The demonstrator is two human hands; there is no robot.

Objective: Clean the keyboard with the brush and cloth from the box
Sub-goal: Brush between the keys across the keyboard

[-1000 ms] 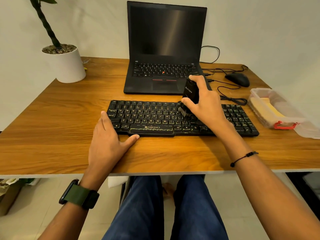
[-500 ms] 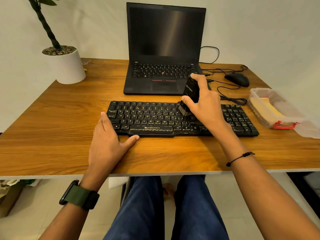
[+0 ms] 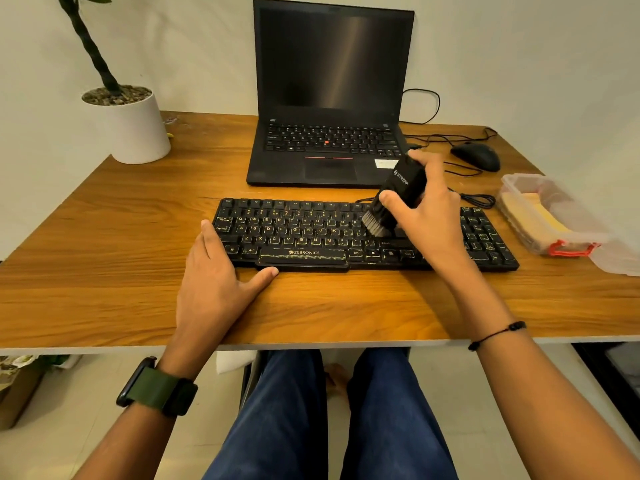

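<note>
A black keyboard with dusty, yellow-lettered keys lies across the middle of the wooden desk. My right hand grips a black brush, tilted, with its pale bristles down on the keys right of centre. Flat on the desk, my left hand rests against the keyboard's front left corner, thumb along its front edge. At the right edge stands a clear plastic box with a red latch; a yellow cloth lies inside it.
An open black laptop stands right behind the keyboard. A black mouse and its looped cable lie at the back right. A white plant pot sits at the back left. The box's clear lid lies beside it.
My right hand has tilted the brush a little and shifted it slightly along the right-centre keys. The left hand has stayed in place.
</note>
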